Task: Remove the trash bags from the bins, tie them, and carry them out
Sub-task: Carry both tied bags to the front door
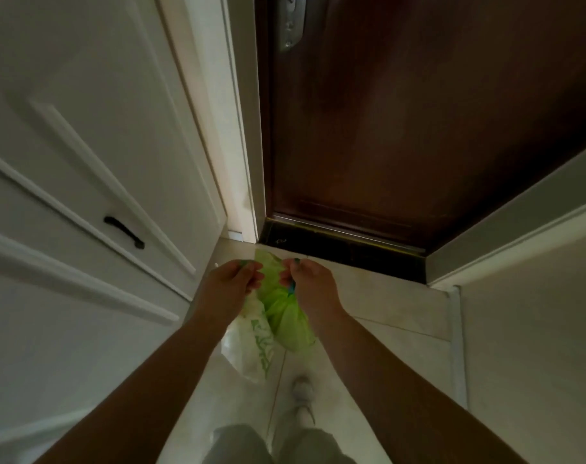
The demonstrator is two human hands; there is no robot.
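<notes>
Curled fingertips of the left hand [233, 277] and right hand [306, 279] pinch the top of the green trash bag [284, 316], which hangs between both outstretched forearms just before the dark wooden door [402, 128]; a white bag [251, 343] hangs beside it, toward the left hand.

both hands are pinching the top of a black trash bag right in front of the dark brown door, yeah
Not quite: the bag is green, not black. In the head view, the left hand and the right hand both pinch the top of the green trash bag right in front of the dark brown door.
</notes>
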